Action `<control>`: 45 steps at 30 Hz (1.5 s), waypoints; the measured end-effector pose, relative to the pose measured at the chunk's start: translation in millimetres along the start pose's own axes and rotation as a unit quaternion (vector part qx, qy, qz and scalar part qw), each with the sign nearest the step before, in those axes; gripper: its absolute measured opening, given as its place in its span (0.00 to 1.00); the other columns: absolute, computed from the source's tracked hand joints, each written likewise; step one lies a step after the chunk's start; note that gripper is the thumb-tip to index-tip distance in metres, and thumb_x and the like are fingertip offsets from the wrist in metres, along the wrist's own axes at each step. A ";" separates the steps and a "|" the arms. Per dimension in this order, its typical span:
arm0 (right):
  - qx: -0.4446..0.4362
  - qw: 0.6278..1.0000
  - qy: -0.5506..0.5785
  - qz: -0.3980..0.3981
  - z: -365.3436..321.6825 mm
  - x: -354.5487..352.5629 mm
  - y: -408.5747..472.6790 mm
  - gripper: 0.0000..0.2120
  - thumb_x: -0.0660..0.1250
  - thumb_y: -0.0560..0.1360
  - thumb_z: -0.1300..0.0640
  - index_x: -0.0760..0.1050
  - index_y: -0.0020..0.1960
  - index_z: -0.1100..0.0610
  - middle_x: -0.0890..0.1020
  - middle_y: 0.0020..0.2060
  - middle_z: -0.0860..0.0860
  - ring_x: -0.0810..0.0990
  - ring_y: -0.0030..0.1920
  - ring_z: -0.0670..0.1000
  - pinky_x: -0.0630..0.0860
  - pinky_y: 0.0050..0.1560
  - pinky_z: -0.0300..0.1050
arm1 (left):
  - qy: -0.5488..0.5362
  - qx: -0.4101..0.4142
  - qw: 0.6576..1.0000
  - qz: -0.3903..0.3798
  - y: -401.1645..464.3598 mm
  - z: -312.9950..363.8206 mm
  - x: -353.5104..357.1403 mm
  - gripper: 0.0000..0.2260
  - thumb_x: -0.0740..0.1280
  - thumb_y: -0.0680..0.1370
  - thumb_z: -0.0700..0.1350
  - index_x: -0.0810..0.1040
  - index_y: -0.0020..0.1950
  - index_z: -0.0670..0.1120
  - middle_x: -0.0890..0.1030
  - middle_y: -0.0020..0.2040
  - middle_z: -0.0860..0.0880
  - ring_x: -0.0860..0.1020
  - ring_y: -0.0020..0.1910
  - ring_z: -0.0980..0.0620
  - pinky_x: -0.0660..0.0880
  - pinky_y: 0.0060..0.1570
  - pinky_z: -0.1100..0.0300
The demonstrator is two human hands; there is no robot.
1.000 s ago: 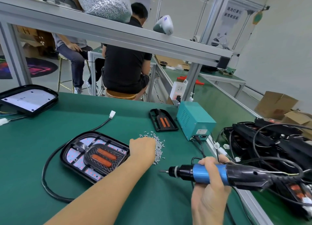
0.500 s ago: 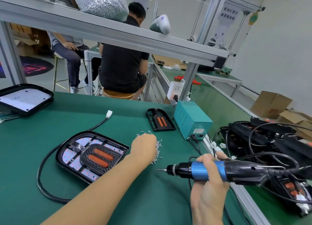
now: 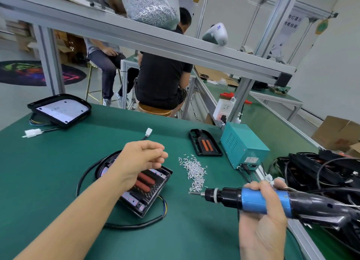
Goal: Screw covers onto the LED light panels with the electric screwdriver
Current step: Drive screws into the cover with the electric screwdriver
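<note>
A spare panel (image 3: 60,109) lay at the far left. The left hand (image 3: 140,160) hovered over the panel (image 3: 144,189) with its cover, fingers loosely curled; whether they pinched a screw I could not tell. Screws (image 3: 194,172) lay beside it. The right hand (image 3: 266,211) gripped the screwdriver (image 3: 251,199).

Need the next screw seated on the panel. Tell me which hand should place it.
Left. The left hand hangs over the panel beside the screws, fingers curled; whether it holds a screw is not clear. The right hand grips the screwdriver.
</note>
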State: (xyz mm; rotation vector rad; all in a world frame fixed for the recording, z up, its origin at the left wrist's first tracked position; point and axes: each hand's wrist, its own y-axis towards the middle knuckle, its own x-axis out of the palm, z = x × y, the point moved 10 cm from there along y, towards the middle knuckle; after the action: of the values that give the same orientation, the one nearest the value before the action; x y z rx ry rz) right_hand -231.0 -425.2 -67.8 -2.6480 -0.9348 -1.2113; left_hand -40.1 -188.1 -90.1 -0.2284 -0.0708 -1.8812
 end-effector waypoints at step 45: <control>0.013 0.990 0.026 -0.139 36.7 112.8 -3.7 0.14 0.67 0.69 0.67 0.72 0.49 0.52 0.75 0.31 0.48 0.76 0.33 0.47 0.77 0.46 0.42 | 0.064 0.081 0.994 0.029 -32.1 -6.9 -36.5 0.06 0.67 0.76 0.33 0.81 0.41 0.41 0.81 0.33 0.48 0.77 0.31 0.56 0.76 0.32 0.65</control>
State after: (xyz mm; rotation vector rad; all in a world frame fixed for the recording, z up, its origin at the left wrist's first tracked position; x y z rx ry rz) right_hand -152.4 -354.8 -13.4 -2.5156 -1.3354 -1.3020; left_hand -60.3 -145.0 -101.7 0.0004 -0.1268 -1.8168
